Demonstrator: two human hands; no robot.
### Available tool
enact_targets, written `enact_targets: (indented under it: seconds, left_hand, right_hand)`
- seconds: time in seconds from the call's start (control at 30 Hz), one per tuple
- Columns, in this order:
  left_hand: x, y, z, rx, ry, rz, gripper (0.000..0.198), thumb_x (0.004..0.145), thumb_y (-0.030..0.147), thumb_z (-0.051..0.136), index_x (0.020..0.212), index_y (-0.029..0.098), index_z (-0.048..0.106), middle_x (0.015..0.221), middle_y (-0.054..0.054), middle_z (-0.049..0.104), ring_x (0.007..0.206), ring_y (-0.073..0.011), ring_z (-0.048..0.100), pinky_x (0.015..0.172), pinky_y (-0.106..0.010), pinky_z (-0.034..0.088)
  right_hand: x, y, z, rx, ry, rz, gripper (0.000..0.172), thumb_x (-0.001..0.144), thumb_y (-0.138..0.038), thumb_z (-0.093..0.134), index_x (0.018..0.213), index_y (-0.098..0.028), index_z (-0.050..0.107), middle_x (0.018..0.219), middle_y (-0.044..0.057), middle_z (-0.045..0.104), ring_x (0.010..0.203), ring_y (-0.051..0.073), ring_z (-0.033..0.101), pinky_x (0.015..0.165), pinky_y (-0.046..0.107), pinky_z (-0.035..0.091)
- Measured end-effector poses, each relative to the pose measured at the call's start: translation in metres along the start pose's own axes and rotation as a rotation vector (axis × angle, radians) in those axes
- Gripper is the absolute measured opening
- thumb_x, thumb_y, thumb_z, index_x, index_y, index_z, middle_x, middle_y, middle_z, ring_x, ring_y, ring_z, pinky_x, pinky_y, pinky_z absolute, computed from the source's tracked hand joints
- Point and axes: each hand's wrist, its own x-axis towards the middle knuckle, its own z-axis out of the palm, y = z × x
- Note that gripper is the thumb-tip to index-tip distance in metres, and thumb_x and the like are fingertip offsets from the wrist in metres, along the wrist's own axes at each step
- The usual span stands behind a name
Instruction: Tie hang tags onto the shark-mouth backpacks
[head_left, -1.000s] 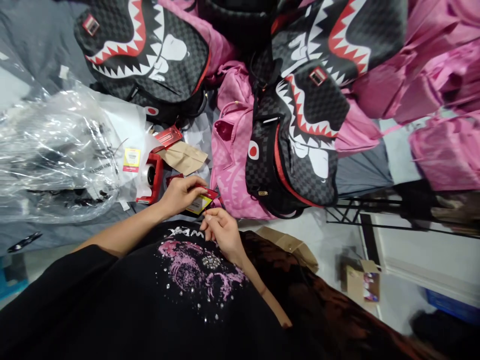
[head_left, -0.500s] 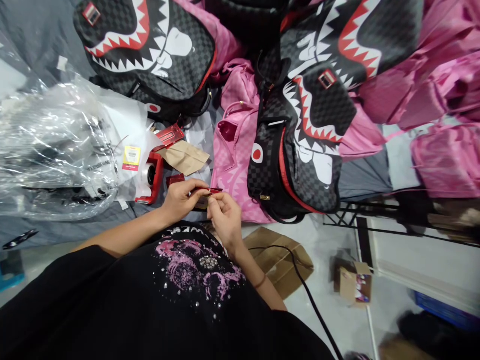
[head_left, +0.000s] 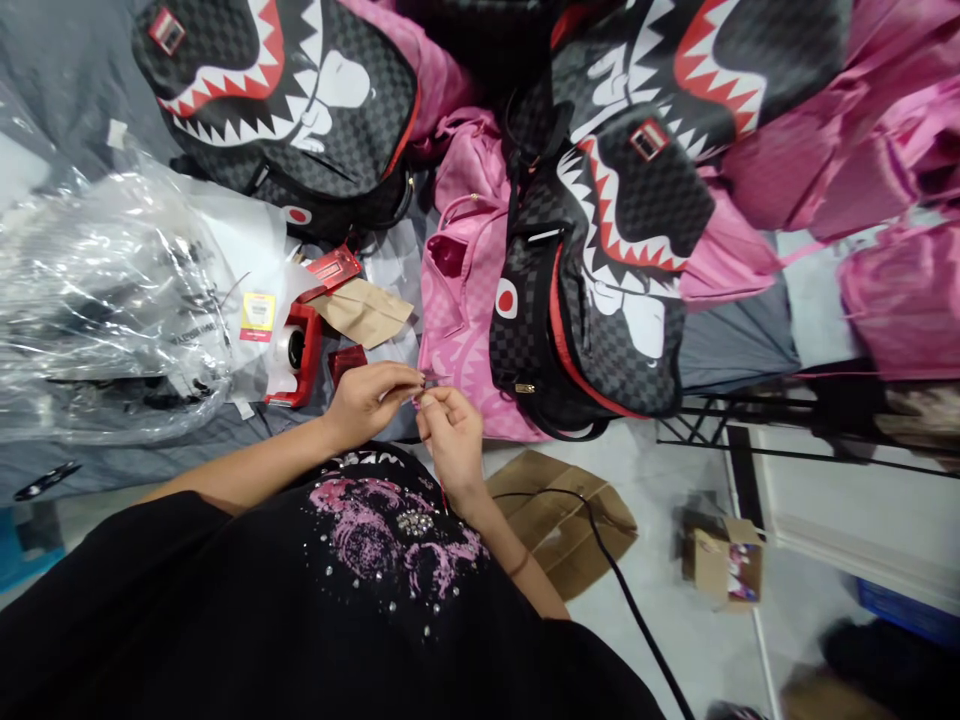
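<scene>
My left hand (head_left: 371,398) is closed in a pinch in front of my body, thumb against fingers. Close beside it, my right hand (head_left: 454,432) pinches too, and their fingertips nearly meet. Between them is a small, thin red tag (head_left: 433,379), seen almost edge-on and mostly covered by fingers. A bit of red cord (head_left: 444,498) shows beside my right wrist. Just beyond the hands lie a dark red packet (head_left: 346,361), a brown paper piece (head_left: 365,311) and a pink checked bag (head_left: 469,330).
A red tape dispenser (head_left: 306,355) and a heap of clear plastic wrap (head_left: 112,300) are on the left. Black checked shark-mouth backpacks (head_left: 600,270) rest on pink bags. Flattened cardboard (head_left: 562,520), a black cable (head_left: 619,585) and an open carton (head_left: 727,565) are on the floor.
The red tag between my fingertips has turned and shows less of its face. My hands stay pinched together in nearly the same place. The view has shifted slightly.
</scene>
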Motion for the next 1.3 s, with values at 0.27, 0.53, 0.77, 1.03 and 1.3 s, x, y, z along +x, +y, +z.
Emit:
enact_targets:
  seconds: [0.27,0.53,0.77,1.03,1.3]
  left_hand:
    - [0.0,0.0,0.006,0.014,0.026,-0.027,0.007,0.086,0.018,0.07,0.093,0.017,0.068,0.082,-0.003,0.073,0.074,-0.0114,0.069,0.069,-0.022,0.055]
    - [-0.002,-0.003,0.005,0.143,-0.09,0.154,0.017,0.091,0.014,0.059,0.105,0.02,0.066,0.094,-0.006,0.075,0.087,-0.0149,0.072,0.078,-0.027,0.059]
    - [-0.001,-0.004,0.008,0.139,-0.058,0.133,0.015,0.088,0.017,0.066,0.103,0.019,0.065,0.091,-0.004,0.075,0.084,-0.0136,0.072,0.077,-0.025,0.059]
    - [-0.004,0.009,0.007,-0.047,-0.057,-0.078,0.019,0.097,0.022,0.053,0.106,0.018,0.069,0.099,-0.007,0.075,0.093,-0.0145,0.071,0.084,-0.026,0.058]
    - [0.004,0.021,0.008,-0.272,-0.05,-0.471,0.02,0.095,0.029,0.056,0.101,0.017,0.071,0.094,-0.005,0.074,0.085,-0.0128,0.069,0.077,-0.023,0.056]
  right_hand:
    - [-0.003,0.0,-0.003,-0.097,0.029,-0.063,0.02,0.085,-0.039,0.059,0.083,-0.019,0.056,0.053,-0.008,0.045,0.046,0.007,0.039,0.045,0.02,0.031]
    - [-0.006,0.001,-0.012,-0.584,0.171,-0.337,0.014,0.09,-0.03,0.055,0.082,-0.021,0.062,0.059,-0.003,0.052,0.053,0.011,0.044,0.054,0.024,0.034]
    - [-0.004,-0.004,-0.013,-0.577,0.138,-0.364,0.016,0.093,-0.029,0.051,0.084,-0.021,0.061,0.063,-0.002,0.053,0.055,0.011,0.045,0.056,0.024,0.035]
    - [-0.006,0.013,-0.015,-0.422,0.115,-0.309,0.017,0.095,-0.035,0.052,0.089,-0.02,0.061,0.068,-0.003,0.055,0.059,0.011,0.048,0.057,0.024,0.038]
    - [-0.007,0.014,-0.019,-0.468,0.122,-0.351,0.015,0.094,-0.033,0.054,0.094,-0.022,0.064,0.077,0.001,0.064,0.067,0.014,0.057,0.062,0.026,0.044]
